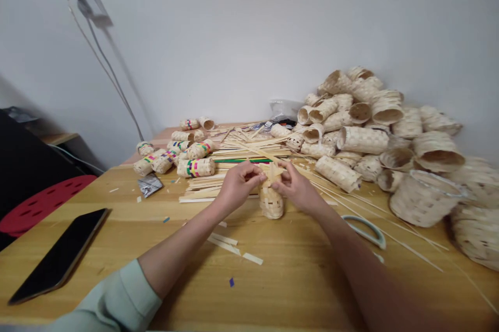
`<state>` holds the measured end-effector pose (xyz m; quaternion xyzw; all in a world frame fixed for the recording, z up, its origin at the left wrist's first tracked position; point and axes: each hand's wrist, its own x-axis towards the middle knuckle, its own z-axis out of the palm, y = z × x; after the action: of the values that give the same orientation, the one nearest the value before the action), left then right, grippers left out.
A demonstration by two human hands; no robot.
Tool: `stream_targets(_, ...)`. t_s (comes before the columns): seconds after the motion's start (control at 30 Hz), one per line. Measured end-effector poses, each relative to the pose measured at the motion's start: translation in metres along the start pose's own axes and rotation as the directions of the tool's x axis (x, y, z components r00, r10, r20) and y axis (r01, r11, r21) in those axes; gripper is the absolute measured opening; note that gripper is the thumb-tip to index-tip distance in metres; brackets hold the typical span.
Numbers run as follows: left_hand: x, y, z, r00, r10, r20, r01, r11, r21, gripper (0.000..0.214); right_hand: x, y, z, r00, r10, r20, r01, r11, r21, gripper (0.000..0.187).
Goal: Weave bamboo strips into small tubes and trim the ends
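While fingers pinch flat strips, 2 hands [268,184] grip ribbed woven basket [272,202].

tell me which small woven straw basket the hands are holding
The plain woven basket standing upright alone, its top pinched by left hand and right hand; the other baskets lie piled.

Small woven basket [272,201] of pale, matt, rough split cane, loose flat strips [234,158] of the same dry wood, smooth varnished wooden table [296,280] with visible grain, glossy black glass phone [62,255], crinkled shiny foil wrapper [149,185], soft matt cloth sleeve [117,303]
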<state>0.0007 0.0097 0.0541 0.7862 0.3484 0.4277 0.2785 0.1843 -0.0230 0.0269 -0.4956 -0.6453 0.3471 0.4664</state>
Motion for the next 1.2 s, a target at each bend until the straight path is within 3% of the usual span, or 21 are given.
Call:
stream_targets(0.13, 0.001, 0.001, -0.001, 0.999, 0.028, 0.022, -0.028, 1.000, -0.001, 0.013, -0.002, -0.013, -0.012, 0.979, -0.064, -0.193, 0.057, 0.998, -0.039, 0.029)
stream_targets(0.2, 0.001, 0.000, -0.001, 0.999, 0.026, 0.029, -0.026, 1.000, -0.005, 0.013, -0.002, -0.015, -0.011, 0.973, -0.087, -0.212, 0.086, 0.996, -0.014, 0.026)
stream_targets(0.43, 0.000, -0.001, 0.001, 1.000, 0.002, -0.003, -0.002, 1.000, 0.015, 0.009, 0.000, -0.015, -0.009, 0.994, 0.011, -0.112, 0.005, 0.991, 0.136, 0.018)
stream_targets(0.6, -0.001, 0.002, 0.004, 1.000, 0.009, 0.004, -0.009, 1.000, 0.026, 0.009, -0.002, -0.016, -0.016, 0.993, 0.112, 0.024, -0.115, 0.971, 0.207, 0.025)
stream_targets(0.83, 0.000, 0.003, 0.003, 0.998, 0.036, 0.047, -0.039, 0.997, 0.060, 0.011, -0.001, -0.012, -0.016, 0.980, 0.170, 0.107, -0.196, 0.925, 0.326, 0.028)
stream_targets(1.2, -0.004, -0.002, 0.001, 0.999, 0.034, 0.025, -0.036, 0.998, 0.059, 0.013, 0.000, -0.008, -0.015, 0.984, 0.167, 0.068, -0.179, 0.870, 0.459, 0.036)
